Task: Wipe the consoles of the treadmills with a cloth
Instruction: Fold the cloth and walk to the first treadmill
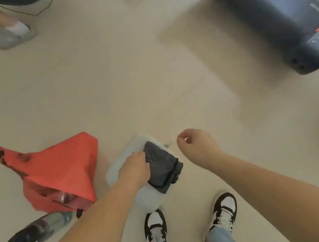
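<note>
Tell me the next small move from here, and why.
Probably lift the cloth clear with the left hand. That hand grips the cloth's left edge, and the cloth lies folded on the pale container by the feet. The treadmill stands off at upper right with no console in view, so wiping cannot start yet. The right hand hovers beside the container, not touching the cloth.

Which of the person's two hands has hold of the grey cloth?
The left hand: it grips the grey cloth atop the white container. The right hand is beside it, fingers curled, clear of the cloth.
</note>
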A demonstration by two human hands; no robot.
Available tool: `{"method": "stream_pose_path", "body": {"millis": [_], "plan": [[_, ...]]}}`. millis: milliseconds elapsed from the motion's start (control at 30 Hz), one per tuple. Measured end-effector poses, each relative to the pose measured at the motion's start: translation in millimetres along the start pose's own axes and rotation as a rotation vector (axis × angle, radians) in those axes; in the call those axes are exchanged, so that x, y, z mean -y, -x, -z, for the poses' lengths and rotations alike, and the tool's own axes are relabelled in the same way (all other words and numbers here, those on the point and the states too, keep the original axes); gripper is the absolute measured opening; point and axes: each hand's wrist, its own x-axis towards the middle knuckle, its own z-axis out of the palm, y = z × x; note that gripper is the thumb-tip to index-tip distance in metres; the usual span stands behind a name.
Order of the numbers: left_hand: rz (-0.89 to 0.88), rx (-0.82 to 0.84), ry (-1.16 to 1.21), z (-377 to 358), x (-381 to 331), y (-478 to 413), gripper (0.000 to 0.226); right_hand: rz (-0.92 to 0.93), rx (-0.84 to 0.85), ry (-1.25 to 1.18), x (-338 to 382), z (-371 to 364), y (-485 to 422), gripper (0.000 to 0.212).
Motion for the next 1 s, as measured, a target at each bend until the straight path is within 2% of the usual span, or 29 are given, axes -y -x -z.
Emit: {"method": "stream_pose_path", "body": {"millis": [133,167,200,300,367,433,600,767,900,1000], "plan": [[0.128,0.078,0.144,-39.6,3.6,-38.8,0.066,-0.055,0.043,-0.032,-23.6,-26.0,-30.5,0.019],[0.148,0.059,0.149,-47.5,2.9,-43.9,0.067,-0.066,0.054,-0.044,-28.5,-28.5,-34.1,0.019],[0.176,0.029,0.137,-51.4,2.6,-45.2,0.062,-0.075,0.062,-0.05,-31.5,-28.6,-35.9,0.019],[0.199,-0.025,0.165,-47.2,-4.6,-43.7,0.027,-0.126,0.072,-0.109,-36.7,-16.8,-38.4,0.02],[0.168,0.025,0.37,-31.8,-31.2,-28.0,0.013,-0.18,0.08,-0.214,-35.5,1.8,-32.0,0.017],[0.107,0.01,0.536,0.8,-73.1,-0.2,0.013,-0.218,0.081,-0.33,-25.3,26.8,-17.2,0.015],[-0.081,-0.081,0.821,125.7,-208.0,87.6,0.011,-0.235,0.039,-0.593,20.7,135.5,48.8,0.02],[-0.242,-0.145,0.956,272.2,-345.4,214.1,0.011,-0.103,-0.066,-0.927,93.8,304.2,155.2,0.036],[-0.402,-0.142,0.99,361.9,-436.7,311.4,0.009,0.047,-0.112,-0.974,143.7,427.0,244.6,0.05],[-0.517,-0.115,1.024,407.0,-483.9,356.3,0.006,0.123,-0.151,-0.968,166.3,494.2,288.0,0.049]]}}
